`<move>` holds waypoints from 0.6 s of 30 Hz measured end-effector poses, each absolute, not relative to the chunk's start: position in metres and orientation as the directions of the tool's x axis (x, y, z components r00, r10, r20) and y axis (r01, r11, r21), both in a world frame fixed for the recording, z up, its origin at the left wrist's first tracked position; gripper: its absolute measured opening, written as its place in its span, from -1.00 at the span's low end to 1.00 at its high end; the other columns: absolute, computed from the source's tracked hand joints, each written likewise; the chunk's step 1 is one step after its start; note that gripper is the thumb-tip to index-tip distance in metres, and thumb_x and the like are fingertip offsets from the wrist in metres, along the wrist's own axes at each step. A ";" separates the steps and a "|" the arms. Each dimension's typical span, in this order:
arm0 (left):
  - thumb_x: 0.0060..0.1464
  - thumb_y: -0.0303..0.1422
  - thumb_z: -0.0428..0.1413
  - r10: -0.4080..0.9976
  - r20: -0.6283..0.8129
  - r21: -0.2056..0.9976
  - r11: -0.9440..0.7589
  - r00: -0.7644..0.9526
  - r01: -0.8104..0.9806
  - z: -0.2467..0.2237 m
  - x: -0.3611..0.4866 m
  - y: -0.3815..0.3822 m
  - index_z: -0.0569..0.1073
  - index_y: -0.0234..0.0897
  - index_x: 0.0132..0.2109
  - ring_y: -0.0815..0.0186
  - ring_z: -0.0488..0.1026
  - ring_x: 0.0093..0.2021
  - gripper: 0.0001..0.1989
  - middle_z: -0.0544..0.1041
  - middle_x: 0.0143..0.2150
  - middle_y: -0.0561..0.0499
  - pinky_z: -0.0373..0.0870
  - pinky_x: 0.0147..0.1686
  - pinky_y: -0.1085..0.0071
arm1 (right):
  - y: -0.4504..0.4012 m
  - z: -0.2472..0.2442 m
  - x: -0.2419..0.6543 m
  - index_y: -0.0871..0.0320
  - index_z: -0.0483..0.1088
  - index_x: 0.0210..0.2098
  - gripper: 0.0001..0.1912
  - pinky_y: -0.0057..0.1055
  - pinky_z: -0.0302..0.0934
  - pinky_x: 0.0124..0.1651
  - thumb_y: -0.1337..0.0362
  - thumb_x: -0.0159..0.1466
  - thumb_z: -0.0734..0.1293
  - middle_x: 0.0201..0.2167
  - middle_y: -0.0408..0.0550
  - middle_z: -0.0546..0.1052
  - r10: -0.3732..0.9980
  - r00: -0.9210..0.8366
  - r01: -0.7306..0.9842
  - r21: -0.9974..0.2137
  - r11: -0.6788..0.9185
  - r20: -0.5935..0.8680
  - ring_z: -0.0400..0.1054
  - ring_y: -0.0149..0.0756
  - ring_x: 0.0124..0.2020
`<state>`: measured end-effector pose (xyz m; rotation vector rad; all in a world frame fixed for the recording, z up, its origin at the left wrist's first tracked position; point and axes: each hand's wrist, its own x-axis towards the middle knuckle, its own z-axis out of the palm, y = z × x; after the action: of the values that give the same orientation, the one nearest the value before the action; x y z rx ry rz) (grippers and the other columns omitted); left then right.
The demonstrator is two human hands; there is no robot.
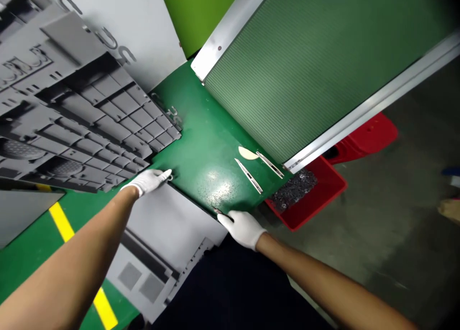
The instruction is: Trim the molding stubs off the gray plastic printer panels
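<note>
A flat grey plastic panel [172, 224] lies on the green worktop in front of me, with slots and square recesses in its lower part. My left hand [149, 180], in a white glove, is closed on the panel's far left corner. In my white-gloved right hand [244, 228] is a small knife [217, 211], mostly hidden by the fingers. Its tip points at the panel's far edge, near the right corner; whether it touches cannot be made out. Dark specks lie on the worktop just beyond that edge.
Ribbed grey panels [108, 114] stand at left. Two slim metal-coloured tools [248, 176] and a cream half-round piece [247, 153] rest on the green worktop [190, 147]. A green framed board [305, 66] slopes at right, above a red bin [332, 183] holding dark scraps.
</note>
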<state>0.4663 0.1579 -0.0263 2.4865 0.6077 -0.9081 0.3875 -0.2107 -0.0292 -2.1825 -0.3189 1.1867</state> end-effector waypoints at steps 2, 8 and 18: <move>0.01 0.27 0.02 0.193 -0.727 0.306 -0.768 0.659 0.563 -0.028 0.458 0.166 0.64 -0.21 -0.28 0.20 0.45 -0.28 -0.35 0.60 -0.34 -0.01 0.36 -0.18 0.37 | -0.178 -0.032 0.402 0.17 0.52 -0.21 -0.27 -0.27 0.23 -0.15 -0.25 0.38 -0.03 -0.21 0.18 0.62 0.535 0.544 0.014 -0.630 -0.776 -0.646 0.51 -0.06 -0.14; -0.03 0.27 0.08 0.197 -0.746 0.324 -0.727 0.636 0.606 -0.014 0.454 0.132 0.65 -0.24 -0.30 0.28 0.37 -0.37 -0.36 0.59 -0.39 0.00 0.31 -0.33 0.42 | -0.078 -0.035 0.430 0.22 0.51 -0.18 -0.28 -0.19 0.31 -0.17 -0.22 0.37 -0.01 -0.22 0.25 0.61 0.594 0.515 0.132 -0.627 -0.768 -0.618 0.53 0.02 -0.17; -0.01 0.21 0.10 0.217 -0.735 0.321 -0.723 0.643 0.612 0.000 0.447 0.128 0.63 -0.22 -0.36 0.32 0.30 -0.44 -0.43 0.53 -0.47 0.04 0.25 -0.40 0.42 | -0.076 -0.026 0.420 0.25 0.50 -0.21 -0.30 -0.20 0.32 -0.15 -0.17 0.40 -0.02 -0.27 0.24 0.60 0.518 0.619 0.144 -0.563 -0.814 -0.590 0.53 0.00 -0.19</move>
<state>0.4465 0.1284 0.0001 2.3037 0.6444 -0.9300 0.4202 -0.0760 -0.0263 -2.3765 -0.5222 1.0746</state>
